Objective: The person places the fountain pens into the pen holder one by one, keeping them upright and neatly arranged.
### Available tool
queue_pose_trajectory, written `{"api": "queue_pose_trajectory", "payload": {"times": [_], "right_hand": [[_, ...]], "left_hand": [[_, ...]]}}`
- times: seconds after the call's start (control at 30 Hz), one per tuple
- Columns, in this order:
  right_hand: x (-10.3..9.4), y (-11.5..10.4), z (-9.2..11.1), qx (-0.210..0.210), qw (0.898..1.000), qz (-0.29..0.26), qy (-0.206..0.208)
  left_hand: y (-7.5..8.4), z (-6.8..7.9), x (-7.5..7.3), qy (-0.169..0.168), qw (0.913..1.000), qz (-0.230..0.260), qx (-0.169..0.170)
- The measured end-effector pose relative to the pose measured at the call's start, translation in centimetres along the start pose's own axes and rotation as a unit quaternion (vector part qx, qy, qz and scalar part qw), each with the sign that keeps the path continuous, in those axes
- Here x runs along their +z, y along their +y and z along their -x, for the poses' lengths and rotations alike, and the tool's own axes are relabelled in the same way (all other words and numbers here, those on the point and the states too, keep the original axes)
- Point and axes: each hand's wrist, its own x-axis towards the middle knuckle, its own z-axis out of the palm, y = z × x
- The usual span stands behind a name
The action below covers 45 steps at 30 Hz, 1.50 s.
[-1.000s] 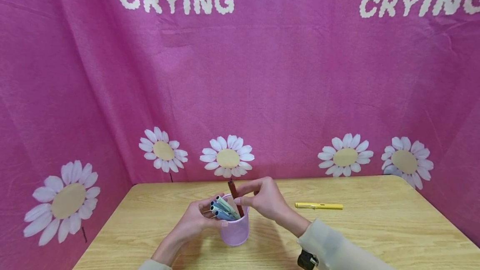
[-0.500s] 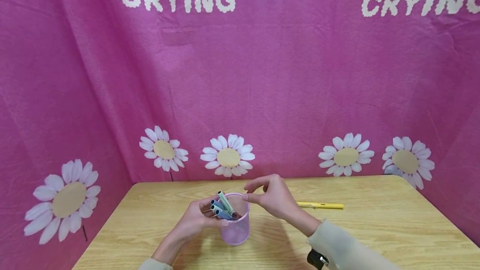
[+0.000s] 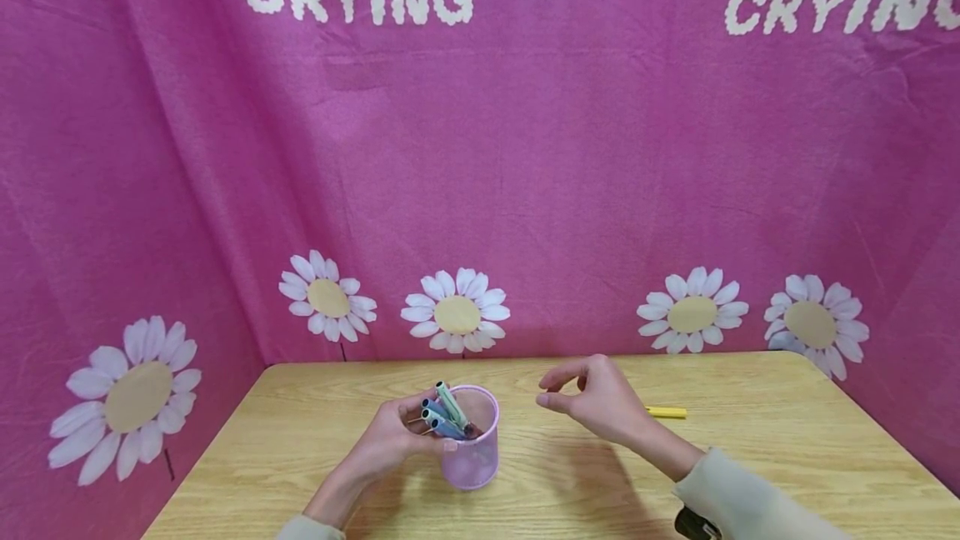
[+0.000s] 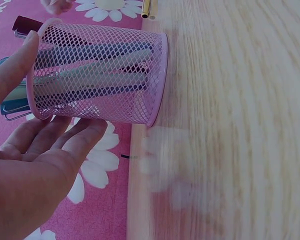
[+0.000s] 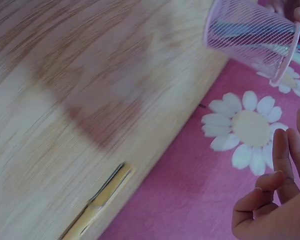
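Observation:
My left hand (image 3: 386,437) holds a pink mesh pen cup (image 3: 471,467) that stands upright on the table; in the left wrist view the thumb lies at its rim and the fingers sit along its side. Several blue and pale green pens (image 3: 447,402) lean out of the cup towards that hand, with a dark red pen (image 4: 27,25) among them. My right hand (image 3: 600,402) hovers over the table to the right of the cup, fingers loosely bent and holding nothing. Beyond it lies a yellow pen (image 5: 104,196), partly covered by the hand in the head view.
The light wooden table (image 3: 540,498) backs onto a pink cloth (image 3: 570,148) printed with daisies and white letters. The cloth also hangs at both sides. A dark watch (image 3: 696,525) shows at the right sleeve.
The right hand has let the dark red pen drop down into the cup, then moved off right towards the yellow pen. The left hand has stayed on the cup.

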Motion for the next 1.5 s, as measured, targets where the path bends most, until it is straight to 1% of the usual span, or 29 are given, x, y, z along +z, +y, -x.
{"api": "queue_pose_trajectory", "payload": {"times": [0.2, 0.53, 0.63, 0.7, 0.83, 1.0, 1.27, 1.5], "right_hand": [[-1.6, 1.5, 0.6, 0.006, 1.0, 0.013, -0.002], [-4.1, 3.5, 1.1, 0.001, 0.999, 0.035, -0.014], [-4.6, 4.2, 1.1, -0.005, 0.999, 0.049, -0.019], [-4.9, 4.7, 1.1, -0.016, 0.998, 0.061, -0.022], [-5.3, 5.9, 1.0, -0.027, 0.995, 0.086, -0.03], [-5.9, 7.1, 1.0, -0.034, 0.992, 0.108, -0.057], [-6.8, 8.6, 0.8, -0.069, 0.981, 0.156, -0.089], [-7.3, 10.3, 0.5, -0.075, 0.977, 0.165, -0.109]], "left_hand": [[0.0, 0.1, -0.1, 0.003, 1.0, -0.001, -0.004], [0.1, 0.1, 0.0, -0.001, 1.0, 0.0, -0.001], [0.1, 0.0, 0.0, -0.002, 1.0, 0.003, 0.001], [0.0, 0.0, 0.0, -0.001, 1.0, 0.006, 0.003], [0.0, 0.0, 0.0, -0.002, 1.0, 0.008, 0.005], [0.2, 0.1, 0.0, 0.0, 1.0, 0.0, -0.004], [0.3, 0.0, -0.1, -0.003, 1.0, 0.002, -0.001], [0.3, -0.1, 0.0, 0.002, 1.0, -0.009, -0.002]]}}
